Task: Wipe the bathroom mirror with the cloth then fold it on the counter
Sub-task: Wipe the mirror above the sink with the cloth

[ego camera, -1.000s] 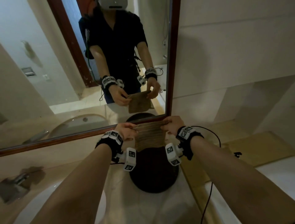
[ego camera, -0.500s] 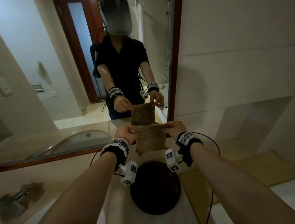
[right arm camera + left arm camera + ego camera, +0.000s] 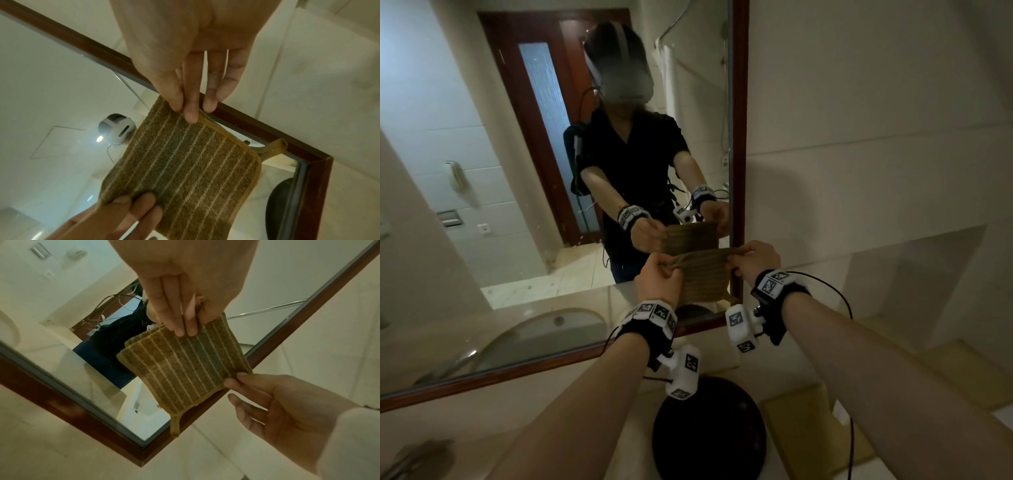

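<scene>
A brown striped cloth (image 3: 703,279), folded double with a hanging loop at one corner, hangs in the air in front of the mirror's (image 3: 534,205) lower right corner. My left hand (image 3: 667,274) pinches its top left corner and my right hand (image 3: 739,262) pinches the top right. In the left wrist view, the left hand's fingers (image 3: 185,331) lie on the cloth (image 3: 185,366), and the right hand (image 3: 232,378) pinches its far corner. The right wrist view shows the cloth (image 3: 179,165) stretched between my right hand (image 3: 185,112) and left hand (image 3: 131,204).
A dark round tray (image 3: 709,428) lies on the pale counter (image 3: 635,445) below my wrists. The mirror's brown wooden frame (image 3: 738,137) runs up the right side, with tiled wall beyond. A tap (image 3: 414,455) is at the lower left.
Both hands have lifted the cloth from just above the dark tray up to the mirror's lower right corner. The grip on the two top corners is the same.
</scene>
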Demonstrator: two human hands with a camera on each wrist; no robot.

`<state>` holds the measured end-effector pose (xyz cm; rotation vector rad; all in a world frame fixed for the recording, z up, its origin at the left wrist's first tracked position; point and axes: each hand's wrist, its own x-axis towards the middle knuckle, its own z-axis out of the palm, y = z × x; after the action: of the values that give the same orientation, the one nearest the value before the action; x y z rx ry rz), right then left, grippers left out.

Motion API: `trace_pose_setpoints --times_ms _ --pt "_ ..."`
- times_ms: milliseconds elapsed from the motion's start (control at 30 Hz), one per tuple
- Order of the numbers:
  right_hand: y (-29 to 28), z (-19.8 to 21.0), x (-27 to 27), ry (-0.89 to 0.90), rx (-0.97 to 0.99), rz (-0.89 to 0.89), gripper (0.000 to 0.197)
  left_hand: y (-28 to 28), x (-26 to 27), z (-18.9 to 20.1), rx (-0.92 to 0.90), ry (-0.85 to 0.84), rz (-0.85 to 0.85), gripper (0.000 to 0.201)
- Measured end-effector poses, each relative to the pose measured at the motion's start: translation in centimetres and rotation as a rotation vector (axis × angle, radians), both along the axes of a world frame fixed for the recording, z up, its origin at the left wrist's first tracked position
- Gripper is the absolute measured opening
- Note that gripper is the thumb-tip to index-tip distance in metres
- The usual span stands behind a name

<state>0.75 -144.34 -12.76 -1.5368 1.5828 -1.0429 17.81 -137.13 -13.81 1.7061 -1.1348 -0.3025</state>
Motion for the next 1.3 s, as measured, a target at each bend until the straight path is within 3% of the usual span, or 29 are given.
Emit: trace_pose_setpoints --times_ms 267,433,633,833,967,1000,1067,1133,1300 --pt "-2.7 0.5 -0.5 0.025 -0.106 0.108 0.010 -2.4 -2.6 0.5 0.003 0.090 0.183 0.015" --pt "-4.0 1.2 -1.0 0.068 -0.251 0.144 0.027 -4.1 -3.5 0.4 0.001 0.180 0.305 0.020" --pt "-4.8 1.5 -1.7 0.103 -0.321 0.162 0.028 -5.5 -4.8 0.6 0.030 0.282 0.373 0.020" --pt "-5.8 1.9 -2.2 0.154 -0.343 0.154 0.033 -6.5 -6.6 0.9 0.090 0.073 0.316 0.042" --pt "-5.9 2.0 -2.6 0.241 -0.304 0.172 0.039 -6.5 -7.7 -1.3 -0.113 -0.290 0.155 0.011" --pt "-6.1 2.0 -2.7 0.284 -0.289 0.190 0.042 -6.4 -7.7 -2.3 -0.136 -0.419 0.098 0.019" --pt "-6.3 2.1 -2.9 0.322 -0.288 0.230 0.050 -6.3 -7.3 -4.4 -0.058 -0.703 0.030 0.057" --pt "-6.2 2.9 -3.0 0.295 -0.318 0.232 0.054 -6.5 -6.9 -5.7 0.036 -0.902 0.013 0.077" --pt "-7.0 7.0 -2.5 0.142 -0.516 0.129 0.043 -8.5 -7.0 -3.4 0.011 -0.999 0.103 0.075"
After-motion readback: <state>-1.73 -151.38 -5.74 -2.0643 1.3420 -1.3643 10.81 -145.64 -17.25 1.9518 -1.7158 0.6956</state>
